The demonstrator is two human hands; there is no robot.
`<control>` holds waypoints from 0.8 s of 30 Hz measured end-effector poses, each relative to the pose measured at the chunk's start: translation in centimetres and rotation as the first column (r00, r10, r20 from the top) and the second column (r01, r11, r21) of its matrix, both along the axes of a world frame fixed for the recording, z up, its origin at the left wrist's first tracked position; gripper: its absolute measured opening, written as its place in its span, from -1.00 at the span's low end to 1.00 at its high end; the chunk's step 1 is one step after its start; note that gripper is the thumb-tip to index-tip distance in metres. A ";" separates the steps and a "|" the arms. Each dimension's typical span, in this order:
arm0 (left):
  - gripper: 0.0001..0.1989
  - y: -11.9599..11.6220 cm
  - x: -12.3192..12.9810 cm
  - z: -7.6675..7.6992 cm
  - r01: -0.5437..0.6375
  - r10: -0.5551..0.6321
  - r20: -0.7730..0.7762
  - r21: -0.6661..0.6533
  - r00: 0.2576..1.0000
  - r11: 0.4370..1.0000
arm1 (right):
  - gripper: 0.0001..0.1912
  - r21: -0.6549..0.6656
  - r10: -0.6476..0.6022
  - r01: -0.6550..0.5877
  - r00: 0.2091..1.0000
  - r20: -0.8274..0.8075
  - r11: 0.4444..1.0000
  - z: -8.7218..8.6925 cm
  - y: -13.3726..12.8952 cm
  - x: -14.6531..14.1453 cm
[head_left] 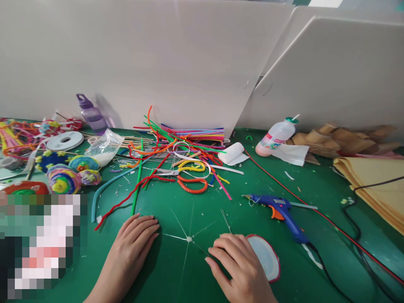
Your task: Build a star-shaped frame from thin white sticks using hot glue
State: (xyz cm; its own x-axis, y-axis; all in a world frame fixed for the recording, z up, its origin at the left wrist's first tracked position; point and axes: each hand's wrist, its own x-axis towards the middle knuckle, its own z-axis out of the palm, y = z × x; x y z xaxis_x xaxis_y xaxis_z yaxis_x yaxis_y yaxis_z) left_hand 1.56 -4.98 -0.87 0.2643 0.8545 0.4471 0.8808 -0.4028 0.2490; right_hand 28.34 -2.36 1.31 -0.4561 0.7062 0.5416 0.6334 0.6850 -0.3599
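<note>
One left hand [135, 240] is lying loosely extended; the right hand [241, 261] is resting half-curled, its hold unclear; between, a wire star [189, 239] is pointing spokes all around.

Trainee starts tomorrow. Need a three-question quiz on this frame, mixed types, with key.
1. True or false: thin spokes radiate from a hub lying between the left hand and the right hand.
2. Which is nearest the right hand? A) purple bottle B) pink-rimmed disc C) white roll
3. What colour is the trigger of the glue gun?

Key: 1. True. 2. B. 3. Orange.
</note>
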 end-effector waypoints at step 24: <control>-0.83 0.1 0.0 0.1 0.008 -0.008 0.038 0.002 0.999 1.000 | -0.71 -0.012 0.009 -0.009 1.000 0.004 1.000 -0.1 -0.2 -0.1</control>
